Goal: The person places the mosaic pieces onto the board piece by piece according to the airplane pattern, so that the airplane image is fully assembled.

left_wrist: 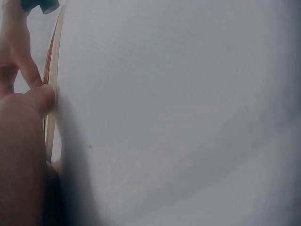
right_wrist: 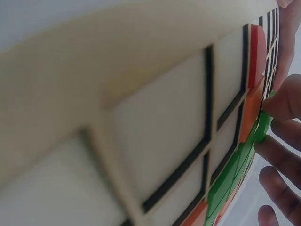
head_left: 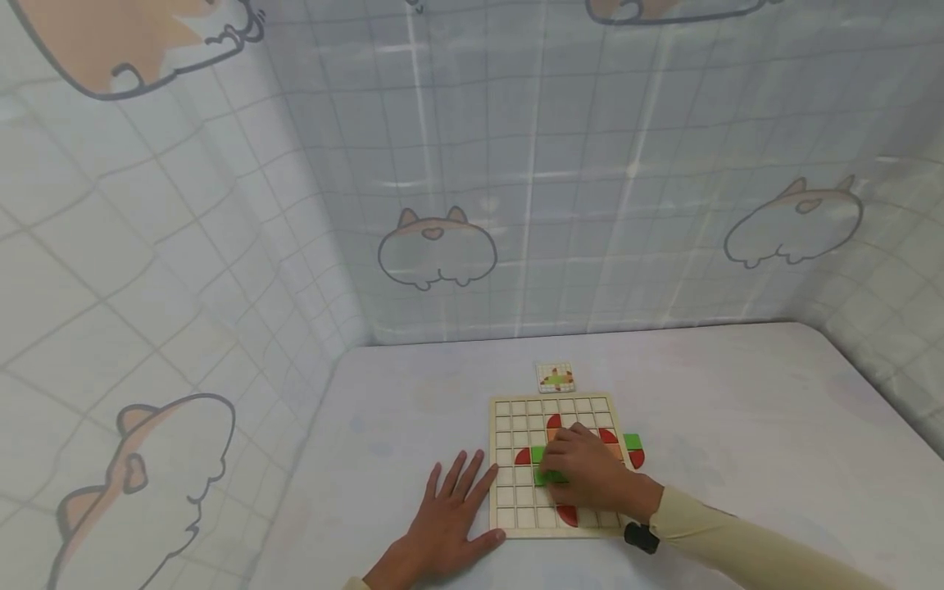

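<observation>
A wooden grid board (head_left: 505, 496) lies flat on the table. Over its middle, my right hand (head_left: 590, 471) pinches a green square tile (right_wrist: 264, 123) between thumb and fingers, low against the grid. Around it sit other green tiles (right_wrist: 225, 184), orange tiles (right_wrist: 251, 115) and red rounded tiles (head_left: 567, 515), partly covered by the hand. My left hand (head_left: 451, 520) rests flat with fingers spread at the board's left side. Its thumb (left_wrist: 44, 98) touches the board's edge. The right fingers hide part of the pattern.
Behind the board lies a small pattern card (head_left: 555, 378) with a coloured picture on a grid. A loose green square (head_left: 633, 442) and a red rounded piece (head_left: 637, 458) are at the board's right edge. Curtains (head_left: 590, 147) with drawn animals surround the white table (head_left: 774, 426).
</observation>
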Demonstrator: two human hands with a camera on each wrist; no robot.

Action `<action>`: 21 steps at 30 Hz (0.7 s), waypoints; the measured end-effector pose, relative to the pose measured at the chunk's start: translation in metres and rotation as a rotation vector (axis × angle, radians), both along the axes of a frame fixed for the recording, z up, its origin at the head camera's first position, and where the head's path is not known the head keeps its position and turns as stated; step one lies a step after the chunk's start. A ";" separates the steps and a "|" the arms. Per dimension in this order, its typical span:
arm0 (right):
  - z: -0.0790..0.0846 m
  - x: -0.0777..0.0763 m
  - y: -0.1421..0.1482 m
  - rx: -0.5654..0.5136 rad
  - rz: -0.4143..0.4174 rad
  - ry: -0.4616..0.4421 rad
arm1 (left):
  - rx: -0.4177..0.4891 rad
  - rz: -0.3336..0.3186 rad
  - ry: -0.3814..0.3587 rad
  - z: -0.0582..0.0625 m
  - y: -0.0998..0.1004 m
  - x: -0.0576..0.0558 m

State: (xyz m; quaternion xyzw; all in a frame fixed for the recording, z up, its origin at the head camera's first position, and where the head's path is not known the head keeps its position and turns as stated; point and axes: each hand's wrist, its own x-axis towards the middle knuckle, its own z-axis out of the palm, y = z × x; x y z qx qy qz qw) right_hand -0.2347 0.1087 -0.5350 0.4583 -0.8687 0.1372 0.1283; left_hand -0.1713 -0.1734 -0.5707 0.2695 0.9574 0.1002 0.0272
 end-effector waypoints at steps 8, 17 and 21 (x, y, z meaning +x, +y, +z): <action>0.002 0.001 -0.009 0.054 -0.015 -0.005 | 0.010 -0.010 0.017 0.003 0.000 0.001; 0.000 -0.002 -0.008 0.114 -0.035 -0.011 | 0.008 -0.009 0.021 0.007 0.001 0.002; 0.000 -0.001 -0.006 0.137 -0.003 -0.024 | 0.003 -0.007 0.022 0.004 0.001 0.003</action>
